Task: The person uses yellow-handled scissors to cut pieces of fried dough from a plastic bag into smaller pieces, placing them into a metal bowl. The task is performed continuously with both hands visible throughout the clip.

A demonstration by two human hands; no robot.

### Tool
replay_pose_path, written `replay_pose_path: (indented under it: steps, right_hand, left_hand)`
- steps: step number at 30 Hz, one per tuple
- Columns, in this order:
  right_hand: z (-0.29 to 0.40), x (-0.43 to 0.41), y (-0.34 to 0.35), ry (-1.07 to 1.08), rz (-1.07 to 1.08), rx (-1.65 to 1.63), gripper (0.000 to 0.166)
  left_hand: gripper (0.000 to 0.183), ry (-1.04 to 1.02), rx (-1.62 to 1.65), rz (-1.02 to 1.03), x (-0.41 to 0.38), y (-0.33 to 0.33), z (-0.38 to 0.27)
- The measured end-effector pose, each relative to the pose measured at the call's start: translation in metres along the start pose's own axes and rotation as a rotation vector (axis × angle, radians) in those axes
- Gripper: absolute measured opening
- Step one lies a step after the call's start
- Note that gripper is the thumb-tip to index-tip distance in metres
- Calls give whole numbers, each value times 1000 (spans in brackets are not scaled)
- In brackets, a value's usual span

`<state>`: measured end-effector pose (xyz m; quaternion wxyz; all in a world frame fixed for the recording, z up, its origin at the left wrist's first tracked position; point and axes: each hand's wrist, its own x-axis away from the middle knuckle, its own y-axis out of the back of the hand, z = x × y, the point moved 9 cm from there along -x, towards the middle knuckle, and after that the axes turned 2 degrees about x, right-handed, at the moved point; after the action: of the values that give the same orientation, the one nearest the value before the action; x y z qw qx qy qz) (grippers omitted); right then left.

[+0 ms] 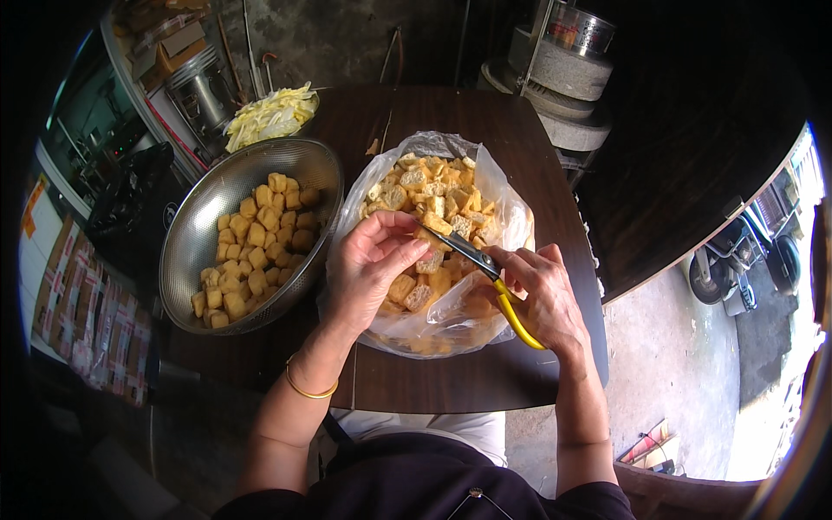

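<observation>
My right hand (543,292) grips a pair of yellow-handled scissors (484,260) above a clear plastic bag (510,208). The blades reach a fried tofu puff (437,223) beside the fingertips of my left hand (380,260), which holds a tofu piece between thumb and fingers. The bag is full of cut tofu puffs (416,179), some showing pale, porous insides. To its left, a perforated metal colander (188,260) holds many whole-looking tofu puffs (257,234). Whether the blades are fully closed is hard to tell.
Everything stands on a dark wooden table (448,390). Sliced cabbage (273,117) lies in a container behind the colander. Stacked round stone blocks (572,84) stand beyond the table's back right corner. Cardboard (84,318) is at far left.
</observation>
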<state>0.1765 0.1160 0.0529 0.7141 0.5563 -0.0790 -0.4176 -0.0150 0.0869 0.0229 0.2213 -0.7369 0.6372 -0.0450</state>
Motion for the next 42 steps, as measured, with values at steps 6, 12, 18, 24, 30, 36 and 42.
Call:
replay_pose_path:
  steps: [6,12,18,24,30,36,42]
  right_hand:
    - [-6,3,-1,-3,-26,6,31]
    - [-4,1,12,4,-117,72,50]
    - [-1,1,2,75,-96,16,58]
    - [-2,3,-1,75,-78,-10,59]
    - [-2,2,-2,50,-44,-16,57]
    - [2,2,-2,45,-13,-29,47]
    - [3,1,-2,16,31,-31,36]
  left_hand:
    - [21,23,-73,-1,-1,5,3]
    - [23,16,20,-11,-1,2,-3]
    - [24,55,60,84,0,-9,1]
    - [22,73,148,142,3,-10,8]
    - [19,73,93,133,2,-6,12]
    - [14,35,80,35,0,5,7]
    - [9,63,87,-51,1,10,10]
